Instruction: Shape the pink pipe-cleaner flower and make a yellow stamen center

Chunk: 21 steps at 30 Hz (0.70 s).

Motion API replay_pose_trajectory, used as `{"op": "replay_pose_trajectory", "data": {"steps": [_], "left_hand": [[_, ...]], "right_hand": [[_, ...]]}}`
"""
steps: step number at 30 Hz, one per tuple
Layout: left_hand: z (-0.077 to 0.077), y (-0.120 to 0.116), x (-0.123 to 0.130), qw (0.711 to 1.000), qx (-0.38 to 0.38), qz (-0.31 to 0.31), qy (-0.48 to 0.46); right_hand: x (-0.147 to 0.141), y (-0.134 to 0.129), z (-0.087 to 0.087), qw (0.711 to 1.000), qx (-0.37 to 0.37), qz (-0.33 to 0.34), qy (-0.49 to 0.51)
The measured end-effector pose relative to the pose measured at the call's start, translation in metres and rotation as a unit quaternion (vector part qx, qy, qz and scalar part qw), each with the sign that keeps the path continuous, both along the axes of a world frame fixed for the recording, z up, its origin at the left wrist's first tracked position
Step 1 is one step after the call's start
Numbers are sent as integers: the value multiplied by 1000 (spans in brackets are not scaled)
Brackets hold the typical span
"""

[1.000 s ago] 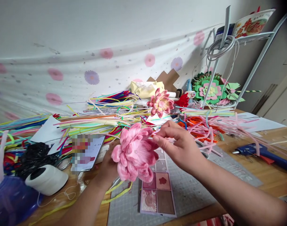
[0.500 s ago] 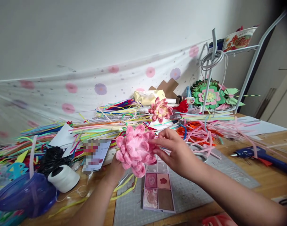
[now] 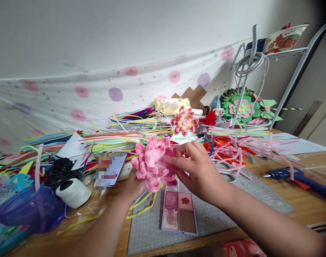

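Here, pink flower (image 3: 151, 162) between left hand (image 3: 133, 184), right hand (image 3: 197, 171)

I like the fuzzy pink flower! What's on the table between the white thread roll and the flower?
In the head view, a phone lies between the white thread roll and the pink flower.

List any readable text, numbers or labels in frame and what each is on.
None reads clearly.
Phone screen: pixelated, digits too blurred to read.
Printed box on the metal rack: red lettering, too small to make out.
Makeup palette: embossed flower patterns only, no text.
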<state>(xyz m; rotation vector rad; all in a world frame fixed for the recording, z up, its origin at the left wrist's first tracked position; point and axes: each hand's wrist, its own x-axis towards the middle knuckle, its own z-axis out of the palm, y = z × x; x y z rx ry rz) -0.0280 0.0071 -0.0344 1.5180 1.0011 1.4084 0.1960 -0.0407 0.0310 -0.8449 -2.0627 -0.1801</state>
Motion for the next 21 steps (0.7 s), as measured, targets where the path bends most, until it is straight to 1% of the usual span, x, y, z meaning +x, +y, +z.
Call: {"op": "replay_pose_trajectory", "data": {"steps": [2,4,6,7,8,10,14,18,21], "left_hand": [[-5,1,-1,1000,-3,-12,5],[-8,2,-1,1000,-7,-24,11],[-8,1,1,999,-10,-37,17],[-8,1,1,999,-12,-45,20],[-7,1,2,998,-13,-52,23],[-5,0,4,998,-13,-58,28],[-3,-2,5,998,-10,-55,37],[-1,-4,6,997,-6,-54,51],[1,-4,8,997,1,-47,53]], "right_hand": [[-1,0,3,1000,-7,-3,1],[0,-1,8,999,-23,32,12],[0,-2,13,996,-52,77,17],[0,-3,15,994,-66,89,15],[-2,-3,16,993,-78,88,11],[-5,-4,16,994,-86,63,2],[-11,1,10,996,-92,20,1],[-12,6,5,987,-147,25,59],[-13,6,6,985,-153,34,68]]}}
